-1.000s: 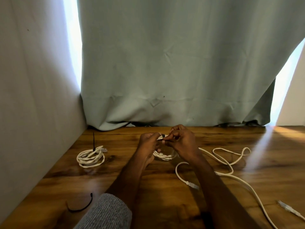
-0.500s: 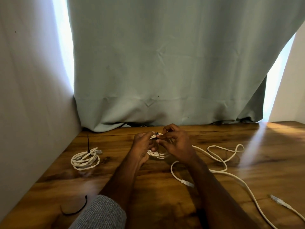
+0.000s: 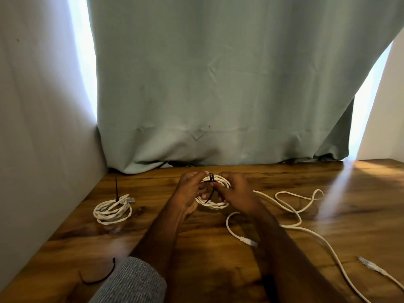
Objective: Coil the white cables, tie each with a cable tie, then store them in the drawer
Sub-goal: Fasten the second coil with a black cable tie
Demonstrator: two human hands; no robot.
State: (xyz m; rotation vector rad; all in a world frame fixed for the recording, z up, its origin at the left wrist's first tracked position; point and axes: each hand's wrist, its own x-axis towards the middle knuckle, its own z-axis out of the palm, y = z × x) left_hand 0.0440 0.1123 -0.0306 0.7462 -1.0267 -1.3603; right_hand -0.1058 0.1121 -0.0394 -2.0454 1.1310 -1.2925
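A coiled white cable (image 3: 215, 204) is held upright just above the wooden table (image 3: 218, 259), between both hands. A black cable tie (image 3: 211, 178) wraps its top strands, and the tie's tail hangs down inside the loop. My left hand (image 3: 191, 192) grips the coil's left side, thumb at the top near the tie. My right hand (image 3: 235, 192) grips the right side, fingers curled round the strands. A second coil (image 3: 112, 209), bound with a black tie that sticks up, lies at the left. An uncoiled white cable (image 3: 290, 217) sprawls at the right.
A spare black cable tie (image 3: 99, 277) lies near the front left edge, beside my grey sleeve (image 3: 133, 283). A green curtain (image 3: 218, 84) hangs behind the table and a wall closes the left side. A cable plug (image 3: 369, 264) rests at the front right. No drawer is in view.
The coil has been raised and turned more upright between my hands. The black tie now sits closed round the top strands, its tail hanging down.
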